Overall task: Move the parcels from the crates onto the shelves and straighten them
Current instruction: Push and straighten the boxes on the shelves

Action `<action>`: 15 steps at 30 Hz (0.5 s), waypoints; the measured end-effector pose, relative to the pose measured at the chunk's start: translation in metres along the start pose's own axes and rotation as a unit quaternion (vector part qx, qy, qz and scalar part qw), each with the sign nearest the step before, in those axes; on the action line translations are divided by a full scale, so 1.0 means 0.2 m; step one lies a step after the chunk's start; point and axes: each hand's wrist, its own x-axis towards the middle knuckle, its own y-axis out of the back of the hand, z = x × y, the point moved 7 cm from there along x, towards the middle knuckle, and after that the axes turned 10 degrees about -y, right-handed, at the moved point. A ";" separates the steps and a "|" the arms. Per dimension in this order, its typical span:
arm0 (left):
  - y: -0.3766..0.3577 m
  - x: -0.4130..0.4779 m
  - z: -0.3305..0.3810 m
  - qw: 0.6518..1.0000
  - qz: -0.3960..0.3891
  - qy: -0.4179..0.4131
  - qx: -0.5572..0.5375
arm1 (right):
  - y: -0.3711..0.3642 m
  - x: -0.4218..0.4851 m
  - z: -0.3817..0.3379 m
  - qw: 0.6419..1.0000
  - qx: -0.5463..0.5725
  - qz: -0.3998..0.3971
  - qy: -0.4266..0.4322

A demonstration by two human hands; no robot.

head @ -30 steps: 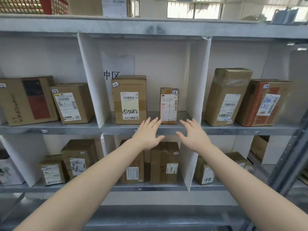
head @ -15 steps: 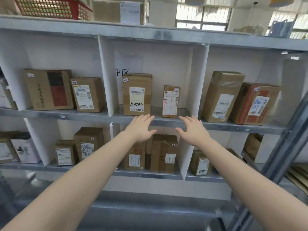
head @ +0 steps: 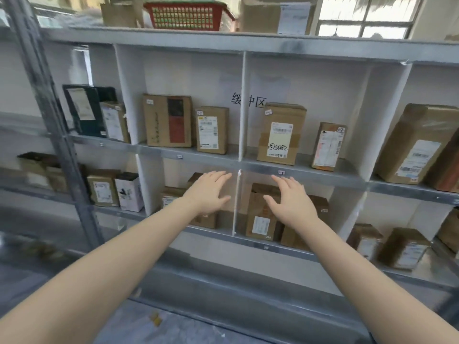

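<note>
Both hands are out in front of the shelves, and both are empty. The left hand (head: 211,192) and the right hand (head: 291,202) hover flat, fingers straight, one either side of the thin white divider (head: 234,214) in the lower row. Each grip is wide and holds nothing. No crate shows, only a red basket (head: 186,16) up top, so I read this as the straightening step, not the carrying.

The parcels are already shelved. A tall cardboard box (head: 282,135) with a handwritten label and a slim taped parcel (head: 329,147) stand upright on the grey metal shelf (head: 330,180) above the right hand, well apart from each other. Brown cartons (head: 260,219) sit in the lower bay, partly hidden behind the hands; whether a palm touches one, I cannot tell.

Next move, I'd say: choose a bay, lay the palms on opposite faces of a box and square it to the shelf edge. It's plain corrugated card with flat sides, glossy tape and paper labels, so light pressure should do. The slim one looks tippy.
</note>
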 end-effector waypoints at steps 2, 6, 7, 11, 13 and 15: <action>0.04 -0.07 -0.15 1.000 0.001 0.022 0.003 | -0.07 0.04 -0.14 1.000 0.012 -0.009 0.016; 0.12 -0.19 -0.44 0.998 0.014 0.068 0.003 | -0.22 0.14 -0.43 0.998 0.017 -0.026 0.047; 0.13 -0.21 -0.52 0.997 0.017 0.082 0.001 | -0.26 0.17 -0.51 0.998 0.021 -0.027 0.053; 0.14 -0.32 -0.85 0.990 0.022 0.137 0.003 | -0.42 0.31 -0.79 0.995 0.030 -0.033 0.088; 0.14 -0.36 -1.02 0.987 0.019 0.157 0.005 | -0.51 0.38 -0.95 0.993 0.032 -0.046 0.104; 0.16 -0.38 -1.21 0.985 0.026 0.173 0.007 | -0.59 0.46 -1.10 0.990 0.043 -0.053 0.125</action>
